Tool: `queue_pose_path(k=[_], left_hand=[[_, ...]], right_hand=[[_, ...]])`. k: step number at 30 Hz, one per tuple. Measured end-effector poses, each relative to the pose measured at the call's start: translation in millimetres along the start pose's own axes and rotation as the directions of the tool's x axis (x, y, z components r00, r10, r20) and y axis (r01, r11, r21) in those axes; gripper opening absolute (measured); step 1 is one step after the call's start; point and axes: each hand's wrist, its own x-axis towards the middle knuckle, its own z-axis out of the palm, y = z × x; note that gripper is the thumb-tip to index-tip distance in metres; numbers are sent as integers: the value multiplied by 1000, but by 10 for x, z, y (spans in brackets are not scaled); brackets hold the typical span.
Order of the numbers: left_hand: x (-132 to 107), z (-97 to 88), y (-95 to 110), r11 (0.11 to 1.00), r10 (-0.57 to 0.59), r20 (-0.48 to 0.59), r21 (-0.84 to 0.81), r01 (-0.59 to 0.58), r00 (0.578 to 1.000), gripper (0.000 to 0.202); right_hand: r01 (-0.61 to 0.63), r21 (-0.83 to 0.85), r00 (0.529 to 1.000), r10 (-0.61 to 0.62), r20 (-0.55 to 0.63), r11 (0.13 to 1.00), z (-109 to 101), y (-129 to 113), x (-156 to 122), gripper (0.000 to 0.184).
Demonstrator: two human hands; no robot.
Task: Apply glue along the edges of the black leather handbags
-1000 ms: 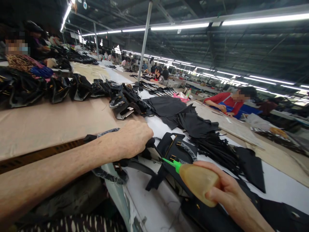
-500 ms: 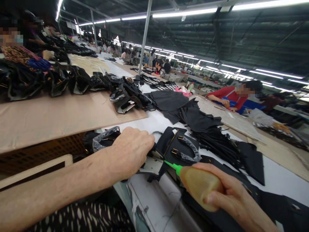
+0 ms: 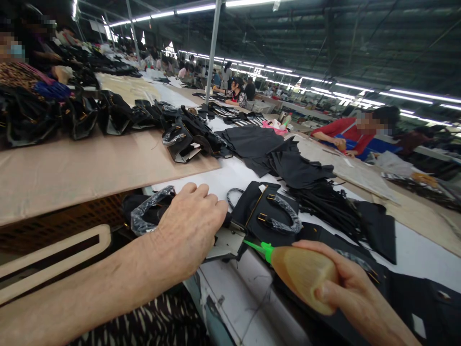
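My left hand [image 3: 194,223] is closed, its fingers curled over the edge of a black handbag [image 3: 273,226]. Clear plastic wraps the bag's looped handle, and a grey lining edge [image 3: 228,244] shows beneath my knuckles. Those fingertips and the part they grip are hidden. On the right, my right hand [image 3: 347,286] is wrapped around a squeeze glue bottle [image 3: 302,276] with yellowish contents. Its thin green nozzle [image 3: 257,246] points left, with the tip close by the lining edge; I cannot tell if they touch. Left of my wrist lies another plastic-wrapped handle [image 3: 147,211].
Flat black pieces [image 3: 252,144] and a heap of black straps [image 3: 327,218] lie across the white tabletop. Several black bags [image 3: 82,115] line a tan board [image 3: 90,168]. Below it are an orange-brown crate [image 3: 72,216] and a pale frame [image 3: 72,254]. A co-worker in red [image 3: 356,132] sits at the far right.
The nozzle tip stays near the lining, while the bottle body has shifted slightly right. My left hand has moved a little left, and more of the grey lining edge shows. Both grips hold.
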Motion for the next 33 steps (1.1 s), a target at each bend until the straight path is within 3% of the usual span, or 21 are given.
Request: queue_pose_path(k=[4,11,16,25,33], left_hand=[[-81,25,25,998,-54,53,-31,55,997,20],[-177,35,77,996,-76,42,-41,78,996,25],[-195,23,110,990,-128,61,-54,131,990,31],[-341,137,157,988,-151,-70,-31,150,986,28],[-500,218,206,984,-178,-124,-42,174,976,33]], right_hand=[[36,13,999,-36,-20,999,-12,42,40,49],[4,-27,999,-5,-43,1000,48,28,-3,48],[-45,114,999,46,-5,992,123,45,-110,49],[-124,382,992,127,17,916,264,114,-195,53],[-91,526,994,110,-5,845,305,225,-231,46]])
